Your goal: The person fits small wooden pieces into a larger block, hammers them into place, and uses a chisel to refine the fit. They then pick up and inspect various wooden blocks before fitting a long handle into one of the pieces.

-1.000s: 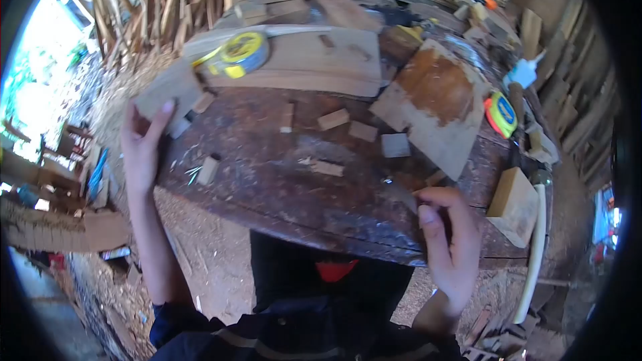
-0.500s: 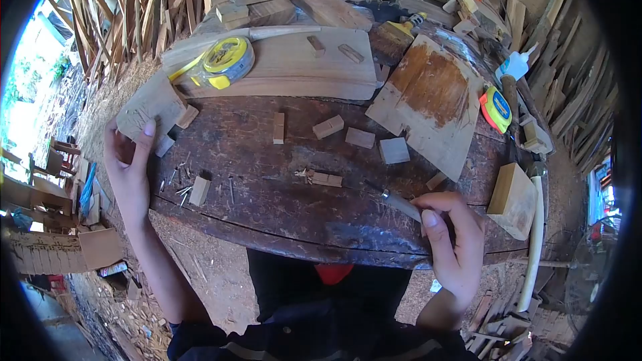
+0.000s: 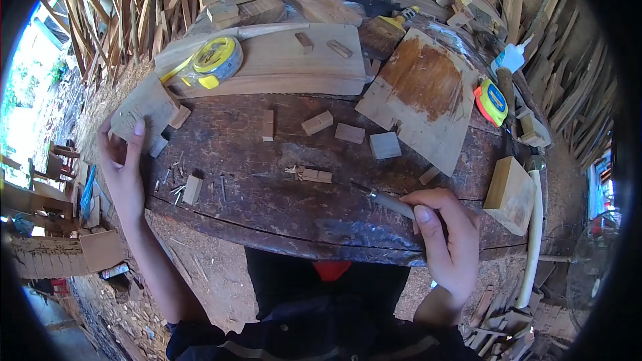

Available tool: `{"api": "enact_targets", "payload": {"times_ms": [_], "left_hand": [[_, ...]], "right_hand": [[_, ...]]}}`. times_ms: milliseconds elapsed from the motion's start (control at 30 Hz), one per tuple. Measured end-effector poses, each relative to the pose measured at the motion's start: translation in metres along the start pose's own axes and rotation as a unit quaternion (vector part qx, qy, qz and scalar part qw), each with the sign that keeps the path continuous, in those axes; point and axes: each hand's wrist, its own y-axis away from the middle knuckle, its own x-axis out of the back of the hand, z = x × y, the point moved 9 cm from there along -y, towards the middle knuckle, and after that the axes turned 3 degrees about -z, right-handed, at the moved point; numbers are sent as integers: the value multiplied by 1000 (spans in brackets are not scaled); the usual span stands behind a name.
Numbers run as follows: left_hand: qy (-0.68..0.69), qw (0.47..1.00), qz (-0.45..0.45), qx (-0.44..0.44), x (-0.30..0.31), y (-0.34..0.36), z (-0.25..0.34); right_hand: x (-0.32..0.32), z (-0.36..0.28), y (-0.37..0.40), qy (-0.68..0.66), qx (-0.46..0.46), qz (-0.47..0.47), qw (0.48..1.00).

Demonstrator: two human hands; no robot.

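Note:
At the left end of the workbench, my left hand (image 3: 126, 177) is closed on the edge of a pale flat wood board (image 3: 150, 101), thumb on top and fingers partly hidden under it. My right hand (image 3: 447, 230) pinches a slim knife (image 3: 392, 205) with a grey handle near the front edge; its thin dark blade points up and left. Left of the blade lies a small wood block (image 3: 313, 174) with shavings at one end. Several other small blocks, including an upright-looking one (image 3: 268, 126) and a squarish one (image 3: 385, 146), sit behind it.
A yellow tape measure (image 3: 217, 60) rests on a long plank (image 3: 287, 77). Toward the right are a stained board (image 3: 428, 80), a paintbrush (image 3: 388, 32), another tape measure (image 3: 491, 102), a glue bottle (image 3: 511, 57) and a thick block (image 3: 509, 195). Nails (image 3: 223, 188) lie at front left.
The view has shifted slightly, so bench items appear a little farther left. Both hands keep their holds, and the knife stays in nearly the same place over the bench.

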Motion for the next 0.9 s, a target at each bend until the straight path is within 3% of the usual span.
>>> {"api": "enact_targets", "payload": {"times_ms": [733, 833, 900], "left_hand": [[-14, 999, -5, -28, 2, 0, 4], [-21, 1000, 2, -21, 1, 2, 7], [-27, 999, -2, -17, 2, 1, 5]], "right_hand": [[-2, 0, 4, 2, 10, -8, 1000], [8, -1, 8, -4, 2, 73, 997], [10, 11, 9, -25, 13, 77, 997]]}}
